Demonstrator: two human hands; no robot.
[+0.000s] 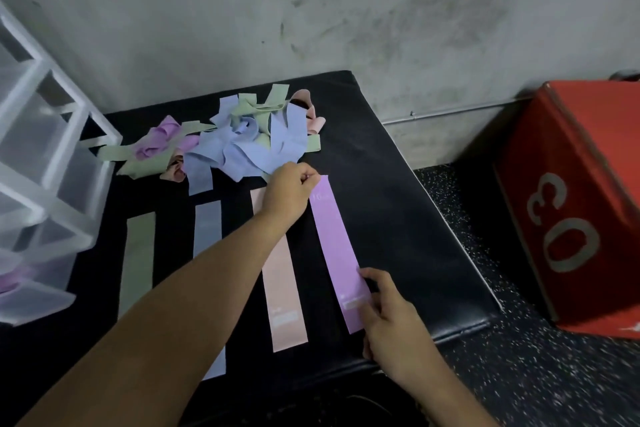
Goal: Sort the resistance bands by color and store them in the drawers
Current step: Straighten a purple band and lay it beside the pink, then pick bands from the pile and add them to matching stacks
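Note:
A purple band (334,239) lies flat on the black bench (408,218), rightmost in a row. My left hand (289,192) pinches its far end. My right hand (388,319) pinches its near end. Beside it lie a flat pink band (282,291), a blue band (207,227) partly under my left arm, and a green band (138,260). Behind them sits a tangled pile of bands (228,140) in blue, green, purple and pink. A clear plastic drawer unit (38,156) stands at the left; its lowest drawer is pulled out with something purple inside.
A red box (581,204) marked 03 stands on the speckled floor to the right of the bench. A grey wall runs behind the bench, with a white sheet at the top.

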